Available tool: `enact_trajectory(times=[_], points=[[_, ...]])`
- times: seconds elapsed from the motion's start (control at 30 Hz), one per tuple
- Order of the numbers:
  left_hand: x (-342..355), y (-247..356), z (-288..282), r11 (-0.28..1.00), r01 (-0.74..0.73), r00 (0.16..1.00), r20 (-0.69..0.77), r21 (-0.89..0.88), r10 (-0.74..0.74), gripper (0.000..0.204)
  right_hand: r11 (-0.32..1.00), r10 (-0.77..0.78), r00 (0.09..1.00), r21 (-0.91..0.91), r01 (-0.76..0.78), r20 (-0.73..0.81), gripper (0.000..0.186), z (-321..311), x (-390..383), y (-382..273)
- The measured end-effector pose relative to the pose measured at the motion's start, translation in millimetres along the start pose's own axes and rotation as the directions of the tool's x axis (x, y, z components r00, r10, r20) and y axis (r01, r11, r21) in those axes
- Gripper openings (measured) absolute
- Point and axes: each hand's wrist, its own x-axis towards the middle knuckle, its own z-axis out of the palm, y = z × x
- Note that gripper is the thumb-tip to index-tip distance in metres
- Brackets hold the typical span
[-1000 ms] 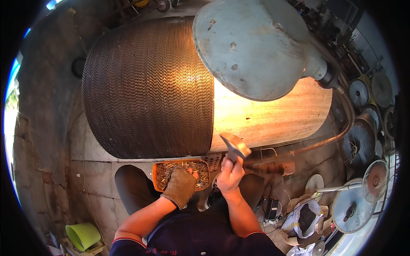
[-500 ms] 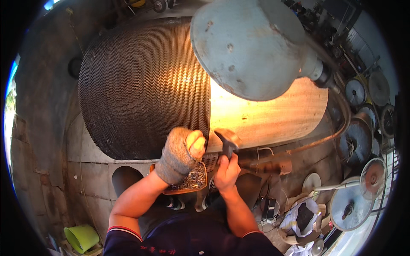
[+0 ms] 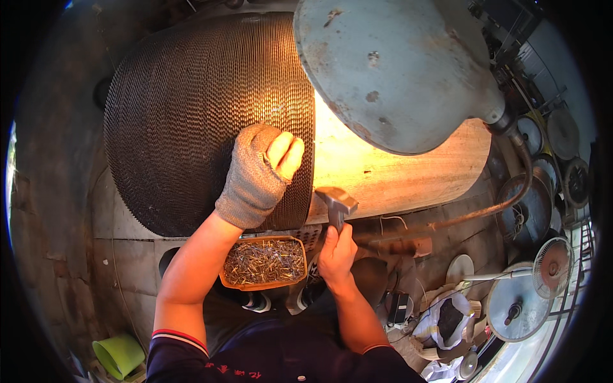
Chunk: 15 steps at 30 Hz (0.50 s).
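My left hand [image 3: 258,169], in a grey glove with bare fingertips, is over the dark ridged covering [image 3: 191,121] of a big roller, close to where the covering ends. Its fingers are curled together; whatever they pinch is hidden. The right hand [image 3: 337,255] grips a hammer [image 3: 337,205] by its handle, head up, just in front of the roller's bare pale wooden part [image 3: 396,175]. On my lap, below both hands, sits an orange-rimmed tray [image 3: 263,286] full of small loose nails [image 3: 265,260].
A large blue-grey lamp shade [image 3: 389,76] hangs over the roller's right side on a curved metal arm [image 3: 520,185]. Several discs and wheels [image 3: 520,309] lean along the right. A white sack [image 3: 447,319] stands at lower right, a green bucket [image 3: 119,356] at lower left.
My left hand has risen from above the tray to the ridged covering, uncovering the nails. The hammer has turned so its metal head shows. The view has shifted slightly.
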Motion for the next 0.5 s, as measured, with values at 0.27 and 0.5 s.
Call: enact_trajectory(times=[0.27, 0.5], points=[[5, -8, 8, 0.996, 0.028, 0.999, -0.048, 0.079, -0.024, 0.039, 0.972, -0.158, 0.974, 0.148, 0.182, -0.16, 0.024, 0, 10, -10], [16, -13, 9, 0.992, 0.017, 0.994, -0.105, 0.125, -0.004, 0.036, 0.876, -0.069, 0.956, 0.442, 0.195, -0.287, 0.024, 2, 9, -20]])
